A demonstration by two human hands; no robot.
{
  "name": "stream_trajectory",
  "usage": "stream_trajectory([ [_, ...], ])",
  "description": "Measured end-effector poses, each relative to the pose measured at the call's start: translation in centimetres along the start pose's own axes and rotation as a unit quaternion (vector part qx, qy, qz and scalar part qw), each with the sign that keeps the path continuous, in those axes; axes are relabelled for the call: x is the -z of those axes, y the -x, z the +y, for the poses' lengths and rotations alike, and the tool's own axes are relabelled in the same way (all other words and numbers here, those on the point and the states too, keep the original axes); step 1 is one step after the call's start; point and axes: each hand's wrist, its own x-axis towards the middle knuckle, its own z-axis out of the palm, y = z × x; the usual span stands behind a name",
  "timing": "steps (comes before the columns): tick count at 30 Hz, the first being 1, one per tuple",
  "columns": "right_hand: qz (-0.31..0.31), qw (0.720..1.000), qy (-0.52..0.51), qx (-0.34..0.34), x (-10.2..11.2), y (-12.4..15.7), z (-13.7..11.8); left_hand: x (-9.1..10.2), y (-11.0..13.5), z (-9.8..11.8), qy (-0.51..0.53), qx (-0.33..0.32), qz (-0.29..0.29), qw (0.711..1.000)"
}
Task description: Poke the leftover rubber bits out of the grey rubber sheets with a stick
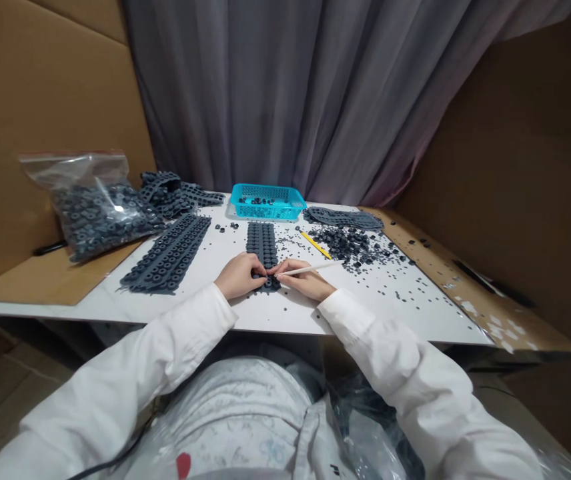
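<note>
1. Head view: left hand (238, 277) with fingers closed on the near end of a dark grey moulded rubber strip (263, 243), flat on a white tabletop (380, 313).
2. Right hand (305, 280) just beside it, fingers clamped around a pale slender stick (310, 268), tip at the strip.
3. Beyond the hands: a yellow pencil (315, 245), loose rubber pieces (350, 245), a blue plastic basket (267, 201).
4. Farther left: a second rubber strip (168, 253), a clear plastic bag of rubber rings (96, 213).
</note>
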Motion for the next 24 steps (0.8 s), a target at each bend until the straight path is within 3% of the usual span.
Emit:
stream_trajectory([
  [24, 0.004, 0.998, 0.071, 0.002, 0.33, 0.13, -0.12, -0.78, -0.11, -0.45, 0.043, 0.02, 0.019, 0.999],
])
